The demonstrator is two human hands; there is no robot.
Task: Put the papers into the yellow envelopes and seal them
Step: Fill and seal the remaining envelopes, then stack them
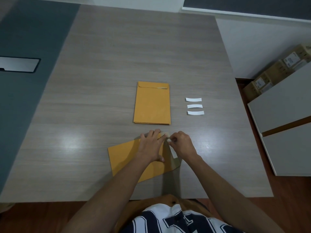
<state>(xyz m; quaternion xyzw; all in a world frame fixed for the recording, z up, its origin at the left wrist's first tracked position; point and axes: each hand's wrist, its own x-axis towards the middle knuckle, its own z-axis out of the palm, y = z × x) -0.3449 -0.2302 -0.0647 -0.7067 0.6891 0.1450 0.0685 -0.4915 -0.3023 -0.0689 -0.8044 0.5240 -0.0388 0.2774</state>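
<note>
A yellow envelope (pixel 124 157) lies slanted on the table near me, its flap end to the right. My left hand (pixel 151 145) presses flat on it with fingers spread. My right hand (pixel 182 144) pinches a white strip (pixel 173 153) at the flap's edge; the strip runs along the flap. Farther back lies a neat stack of yellow envelopes (pixel 152 105) with the flap of the top one folded down. Three white strips (pixel 194 106) lie in a column to the right of the stack.
The grey wood-grain table (pixel 101 81) ends just in front of my torso. A white cabinet (pixel 282 132) stands at the right with cardboard boxes (pixel 276 71) behind it. A dark panel with a metal plate (pixel 18 64) is at the left.
</note>
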